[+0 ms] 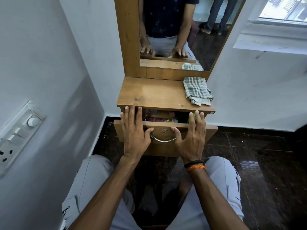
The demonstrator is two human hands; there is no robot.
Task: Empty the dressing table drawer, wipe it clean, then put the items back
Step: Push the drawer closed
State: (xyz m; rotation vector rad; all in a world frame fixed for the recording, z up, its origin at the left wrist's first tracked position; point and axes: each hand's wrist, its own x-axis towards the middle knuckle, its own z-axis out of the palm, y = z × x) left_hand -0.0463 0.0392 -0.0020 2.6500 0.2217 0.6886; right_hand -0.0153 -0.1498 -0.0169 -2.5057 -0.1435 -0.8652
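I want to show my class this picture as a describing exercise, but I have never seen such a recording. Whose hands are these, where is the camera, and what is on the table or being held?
There is no machine here: a person wears a camera on the head, looking forward and down, so you see their own arms and knees. The left hand and the right hand lie with straight fingers over the top edge of the drawer front, which is pulled partly out of a small wooden dressing table. Neither hand holds anything. Inside the drawer, packets and a green item show, too dark to name. A folded checked cloth lies on the tabletop's right back corner. The mirror above reflects the same person and the legs of someone standing behind.
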